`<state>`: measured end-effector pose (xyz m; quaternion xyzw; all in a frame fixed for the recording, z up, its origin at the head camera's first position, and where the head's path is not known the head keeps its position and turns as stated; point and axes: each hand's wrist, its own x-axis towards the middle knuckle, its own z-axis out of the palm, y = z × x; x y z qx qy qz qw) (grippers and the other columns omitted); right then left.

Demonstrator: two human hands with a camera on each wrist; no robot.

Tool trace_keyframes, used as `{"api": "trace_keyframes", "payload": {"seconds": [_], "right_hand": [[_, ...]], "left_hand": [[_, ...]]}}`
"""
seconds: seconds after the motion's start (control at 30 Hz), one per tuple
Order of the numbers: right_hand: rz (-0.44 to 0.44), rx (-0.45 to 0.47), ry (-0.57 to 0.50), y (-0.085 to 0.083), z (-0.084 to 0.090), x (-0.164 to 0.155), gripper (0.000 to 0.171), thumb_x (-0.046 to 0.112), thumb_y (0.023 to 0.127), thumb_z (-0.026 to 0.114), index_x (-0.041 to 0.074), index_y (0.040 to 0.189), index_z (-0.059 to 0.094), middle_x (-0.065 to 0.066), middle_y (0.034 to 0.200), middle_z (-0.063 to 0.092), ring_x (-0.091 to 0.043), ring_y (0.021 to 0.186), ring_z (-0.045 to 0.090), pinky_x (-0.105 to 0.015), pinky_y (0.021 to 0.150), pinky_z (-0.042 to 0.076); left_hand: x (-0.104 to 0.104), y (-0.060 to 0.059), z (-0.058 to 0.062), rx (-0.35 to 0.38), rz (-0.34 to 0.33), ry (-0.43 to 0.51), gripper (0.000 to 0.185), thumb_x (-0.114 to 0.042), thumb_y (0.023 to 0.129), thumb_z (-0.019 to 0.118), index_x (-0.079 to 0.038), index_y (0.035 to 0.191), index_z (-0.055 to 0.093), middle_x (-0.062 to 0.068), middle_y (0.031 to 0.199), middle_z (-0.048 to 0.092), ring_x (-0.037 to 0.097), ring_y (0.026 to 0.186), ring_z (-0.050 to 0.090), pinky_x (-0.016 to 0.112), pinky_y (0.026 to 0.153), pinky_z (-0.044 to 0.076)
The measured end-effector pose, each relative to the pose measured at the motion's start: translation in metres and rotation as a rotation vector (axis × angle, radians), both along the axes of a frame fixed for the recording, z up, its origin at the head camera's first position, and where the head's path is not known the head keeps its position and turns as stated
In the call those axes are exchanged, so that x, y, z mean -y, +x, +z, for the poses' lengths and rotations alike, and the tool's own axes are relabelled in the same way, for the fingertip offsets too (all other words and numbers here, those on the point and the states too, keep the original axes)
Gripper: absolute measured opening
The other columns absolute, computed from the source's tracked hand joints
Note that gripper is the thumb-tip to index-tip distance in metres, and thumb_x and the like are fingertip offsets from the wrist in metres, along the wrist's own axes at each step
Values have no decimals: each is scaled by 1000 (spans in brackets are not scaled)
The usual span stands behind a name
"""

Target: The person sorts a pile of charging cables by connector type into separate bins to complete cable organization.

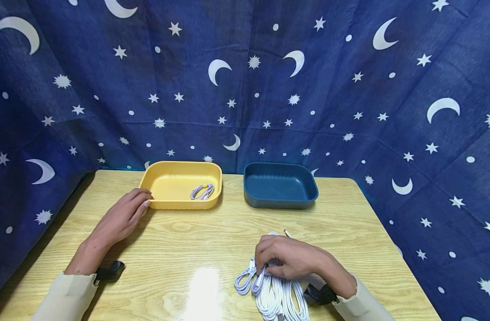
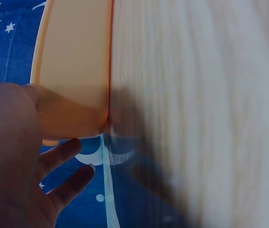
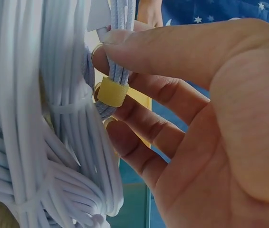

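Note:
My left hand [image 1: 122,216] pinches the rim at the front left corner of the yellow tray [image 1: 182,205]. In the left wrist view, two spread fingers [image 2: 72,185] hang beside the tray's end. A small coiled lavender cable [image 1: 202,191] lies inside the tray, at its right. My right hand [image 1: 293,256] reaches down over a pile of white cables [image 1: 270,296] at the front right. Between its thumb and fingers it pinches a bundled lavender cable [image 3: 121,21] wrapped with a yellow strap [image 3: 113,92], right against the white bundles. Part of the pile is hidden under this hand.
A dark blue tray [image 1: 281,203] stands at the back of the wooden table [image 1: 188,240], right of the yellow one. Behind and around the table hangs a blue curtain [image 1: 245,80] with moons and stars. Dark wrist cameras sit on both wrists.

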<state>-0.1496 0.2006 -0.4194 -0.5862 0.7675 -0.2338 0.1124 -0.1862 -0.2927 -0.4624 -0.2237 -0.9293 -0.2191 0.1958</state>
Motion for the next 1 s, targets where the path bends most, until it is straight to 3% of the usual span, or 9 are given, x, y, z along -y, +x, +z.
{"api": "trace_keyframes", "payload": {"seconds": [0.2,0.43,1.0], "right_hand": [[10,9,-20,0,5,-1,21,6,92,75,24,102,77,17,105,68,0,105,58,-21,95,50],[-6,4,-17,1,9,-2,15,10,100,70,23,107,76,15,107,68,-1,106,59,-22,95,50],[-41,12,-22,1,16,-2,14,16,107,64,25,110,73,17,110,66,0,106,59,-24,95,51]], "left_hand": [[0,0,1,1,3,-5,11,-8,109,59,-8,115,68,9,123,64,30,112,62,54,99,47],[0,0,1,3,2,-6,11,-8,109,58,-7,115,68,10,123,63,30,113,62,54,99,46],[0,-1,1,9,2,2,12,-9,110,57,-7,115,69,11,124,64,32,114,62,55,100,46]]}}
